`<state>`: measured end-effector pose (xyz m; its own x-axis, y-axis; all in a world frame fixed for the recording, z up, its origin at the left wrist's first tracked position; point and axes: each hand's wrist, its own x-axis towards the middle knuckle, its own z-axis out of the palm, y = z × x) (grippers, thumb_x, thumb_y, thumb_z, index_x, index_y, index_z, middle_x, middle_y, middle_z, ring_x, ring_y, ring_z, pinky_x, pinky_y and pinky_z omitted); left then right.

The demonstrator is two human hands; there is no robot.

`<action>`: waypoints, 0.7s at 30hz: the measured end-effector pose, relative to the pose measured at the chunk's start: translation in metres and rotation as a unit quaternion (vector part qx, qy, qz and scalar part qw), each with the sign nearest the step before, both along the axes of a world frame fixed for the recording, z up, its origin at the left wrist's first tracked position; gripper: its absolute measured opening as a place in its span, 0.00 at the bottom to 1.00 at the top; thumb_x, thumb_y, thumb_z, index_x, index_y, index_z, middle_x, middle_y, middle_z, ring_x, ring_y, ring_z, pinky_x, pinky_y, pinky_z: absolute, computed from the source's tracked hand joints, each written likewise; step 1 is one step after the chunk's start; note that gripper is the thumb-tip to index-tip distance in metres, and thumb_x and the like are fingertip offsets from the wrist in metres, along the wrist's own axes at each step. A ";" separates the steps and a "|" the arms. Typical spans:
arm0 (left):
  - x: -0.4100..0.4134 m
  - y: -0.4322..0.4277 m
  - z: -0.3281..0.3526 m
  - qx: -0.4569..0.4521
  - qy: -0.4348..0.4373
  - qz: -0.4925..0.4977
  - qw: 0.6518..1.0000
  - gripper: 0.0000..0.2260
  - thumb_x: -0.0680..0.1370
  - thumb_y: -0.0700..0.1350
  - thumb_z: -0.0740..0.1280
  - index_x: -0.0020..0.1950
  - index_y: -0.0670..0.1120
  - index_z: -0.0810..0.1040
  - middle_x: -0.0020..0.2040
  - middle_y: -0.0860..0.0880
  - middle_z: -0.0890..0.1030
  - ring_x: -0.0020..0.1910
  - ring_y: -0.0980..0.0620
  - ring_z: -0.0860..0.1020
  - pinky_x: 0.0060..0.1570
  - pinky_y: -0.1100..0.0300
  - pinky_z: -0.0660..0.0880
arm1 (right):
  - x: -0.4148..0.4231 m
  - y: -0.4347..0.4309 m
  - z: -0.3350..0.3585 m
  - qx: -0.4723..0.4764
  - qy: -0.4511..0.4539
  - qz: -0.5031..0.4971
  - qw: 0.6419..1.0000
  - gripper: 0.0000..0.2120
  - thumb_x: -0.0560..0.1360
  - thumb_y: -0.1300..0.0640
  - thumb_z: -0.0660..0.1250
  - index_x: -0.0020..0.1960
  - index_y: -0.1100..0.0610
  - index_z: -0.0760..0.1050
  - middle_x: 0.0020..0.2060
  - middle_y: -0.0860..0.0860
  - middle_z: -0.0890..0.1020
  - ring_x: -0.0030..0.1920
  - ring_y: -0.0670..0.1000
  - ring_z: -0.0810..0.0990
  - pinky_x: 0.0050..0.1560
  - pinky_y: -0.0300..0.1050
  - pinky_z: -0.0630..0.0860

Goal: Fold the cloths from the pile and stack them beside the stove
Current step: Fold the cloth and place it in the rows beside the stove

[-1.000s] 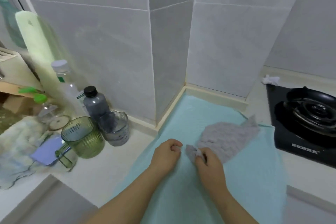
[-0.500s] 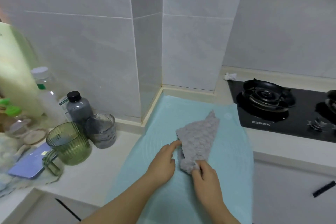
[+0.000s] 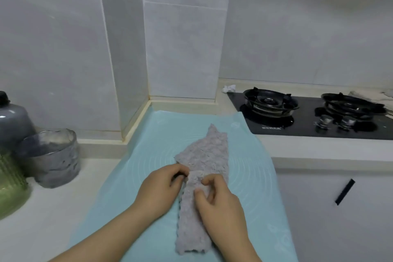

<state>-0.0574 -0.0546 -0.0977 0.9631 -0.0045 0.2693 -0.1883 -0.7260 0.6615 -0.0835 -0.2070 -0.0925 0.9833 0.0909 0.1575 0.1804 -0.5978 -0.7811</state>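
Grey nubbly cloth (image 3: 203,155); pale teal mat (image 3: 148,176), faint concentric rings; black stove (image 3: 297,125).

Fuzzy grey-lilac cloth (image 3: 204,155): long strip, pointed far end, lying on pale turquoise mat (image 3: 251,155). Left hand (image 3: 159,189) and right hand (image 3: 221,202): fingers curled, both pinching the strip's middle (near end lies flat). Black glass gas stove (image 3: 297,121): far right. Clear glass cup (image 3: 55,157), green ribbed jug (image 3: 10,183): left.

Pale grey tiled walls (image 3: 63,49), cream counter (image 3: 42,229), white cabinet (image 3: 319,223)
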 end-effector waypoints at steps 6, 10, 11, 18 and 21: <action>0.001 0.002 -0.003 -0.052 -0.020 0.008 0.998 0.13 0.76 0.38 0.62 0.41 0.57 0.75 0.45 0.59 0.80 0.47 0.56 0.78 0.48 0.63 0.71 | -0.006 0.006 -0.003 -0.090 -0.096 -0.026 0.991 0.25 0.74 0.41 0.61 0.68 0.44 0.60 0.59 0.45 0.71 0.58 0.51 0.75 0.57 0.48 0.72; -0.004 0.007 0.000 -0.164 -0.014 0.044 0.985 0.11 0.73 0.35 0.62 0.37 0.50 0.71 0.43 0.50 0.81 0.42 0.47 0.77 0.40 0.60 0.69 | -0.008 0.012 -0.003 -0.167 -0.108 -0.028 0.980 0.27 0.77 0.38 0.54 0.73 0.42 0.52 0.63 0.50 0.69 0.60 0.54 0.73 0.59 0.49 0.70; -0.005 0.007 0.000 -0.167 -0.014 0.053 0.985 0.11 0.73 0.34 0.62 0.37 0.49 0.71 0.42 0.49 0.80 0.41 0.47 0.75 0.37 0.61 0.68 | -0.008 0.013 -0.004 -0.187 -0.105 -0.026 0.976 0.26 0.77 0.38 0.53 0.73 0.41 0.53 0.63 0.51 0.71 0.61 0.55 0.73 0.60 0.49 0.70; 0.000 0.002 0.003 -0.032 0.009 0.093 0.995 0.09 0.75 0.35 0.58 0.41 0.45 0.74 0.45 0.46 0.78 0.43 0.48 0.73 0.40 0.59 0.68 | 0.004 0.019 0.002 -0.246 -0.047 -0.068 0.966 0.27 0.75 0.36 0.54 0.70 0.46 0.58 0.55 0.51 0.80 0.56 0.56 0.77 0.50 0.48 0.72; 0.014 0.002 0.005 0.014 0.038 0.112 0.993 0.08 0.78 0.40 0.56 0.42 0.44 0.73 0.47 0.45 0.77 0.44 0.48 0.72 0.40 0.60 0.67 | 0.014 0.022 0.002 -0.268 -0.056 -0.083 0.958 0.17 0.78 0.43 0.53 0.61 0.50 0.69 0.51 0.51 0.81 0.50 0.55 0.78 0.42 0.45 0.70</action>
